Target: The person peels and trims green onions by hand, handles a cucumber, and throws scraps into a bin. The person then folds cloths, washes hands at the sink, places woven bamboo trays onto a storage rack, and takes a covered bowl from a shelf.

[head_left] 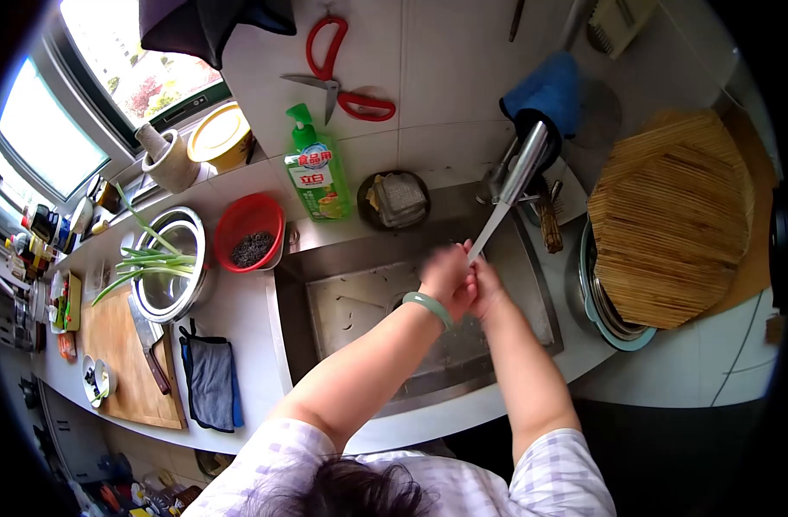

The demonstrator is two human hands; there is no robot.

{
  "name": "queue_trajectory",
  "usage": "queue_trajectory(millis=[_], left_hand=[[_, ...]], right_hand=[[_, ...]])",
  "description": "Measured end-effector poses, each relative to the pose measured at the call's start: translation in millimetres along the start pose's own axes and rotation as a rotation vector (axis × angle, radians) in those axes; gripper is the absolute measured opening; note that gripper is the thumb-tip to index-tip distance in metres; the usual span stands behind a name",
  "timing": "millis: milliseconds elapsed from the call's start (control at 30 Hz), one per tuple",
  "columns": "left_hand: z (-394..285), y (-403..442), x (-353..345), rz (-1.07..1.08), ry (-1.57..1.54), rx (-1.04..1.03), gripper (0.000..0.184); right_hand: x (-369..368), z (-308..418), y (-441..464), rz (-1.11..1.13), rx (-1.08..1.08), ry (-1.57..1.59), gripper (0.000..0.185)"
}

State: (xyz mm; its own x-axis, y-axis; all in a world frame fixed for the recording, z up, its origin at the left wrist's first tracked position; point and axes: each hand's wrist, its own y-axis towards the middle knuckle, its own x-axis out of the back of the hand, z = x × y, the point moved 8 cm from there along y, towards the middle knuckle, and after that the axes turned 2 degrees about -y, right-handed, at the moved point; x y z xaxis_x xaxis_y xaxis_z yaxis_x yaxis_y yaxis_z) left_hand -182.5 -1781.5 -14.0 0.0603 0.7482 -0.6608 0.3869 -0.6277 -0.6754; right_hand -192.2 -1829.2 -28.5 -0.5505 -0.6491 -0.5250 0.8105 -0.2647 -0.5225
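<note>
A thin pale streak of running water (489, 230) drops from the silver faucet spout (525, 164) to my hands. My left hand (447, 274), with a pale green bangle (430, 308) at its wrist, is smeared by motion and pressed against the other hand. Its fingers are mostly hidden. My right hand (487, 291) is closed around the side of the left one, its fingers curled. No tool shows in either hand. Both are above the stainless steel sink (359, 312), whose bottom is wet with a few small scraps.
Left of the sink are a red bowl (267, 211), a metal bowl (203, 258) with scallions (153, 264), a cleaver (144, 332) on a cutting board (118, 375) and a grey cloth (210, 379). Behind it stands a green soap bottle (319, 177). Wooden boards (670, 224) lie at the right.
</note>
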Motion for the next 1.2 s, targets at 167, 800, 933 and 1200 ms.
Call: queue_trajectory(millis=[167,800,933,1200], left_hand=[[-2.8,23.5,37.2,0.047,0.567,-0.244,0.032],[-13.5,4.2,29.0,-0.127,0.856,-0.84,0.013],[-20.2,-11.7,22.0,-0.155,0.92,-0.794,0.02],[-12.5,15.9,62.8,-0.015,0.879,-0.319,0.032]], right_hand=[[23.3,-67.1,9.3,-0.178,-0.045,0.402,0.03],[29.6,-34.1,21.1,-0.209,0.205,0.241,0.016],[29.0,-33.1,12.7,-0.24,0.149,0.099,0.022],[19.9,166.9,-62.9,-0.823,0.909,-1.839,0.037]])
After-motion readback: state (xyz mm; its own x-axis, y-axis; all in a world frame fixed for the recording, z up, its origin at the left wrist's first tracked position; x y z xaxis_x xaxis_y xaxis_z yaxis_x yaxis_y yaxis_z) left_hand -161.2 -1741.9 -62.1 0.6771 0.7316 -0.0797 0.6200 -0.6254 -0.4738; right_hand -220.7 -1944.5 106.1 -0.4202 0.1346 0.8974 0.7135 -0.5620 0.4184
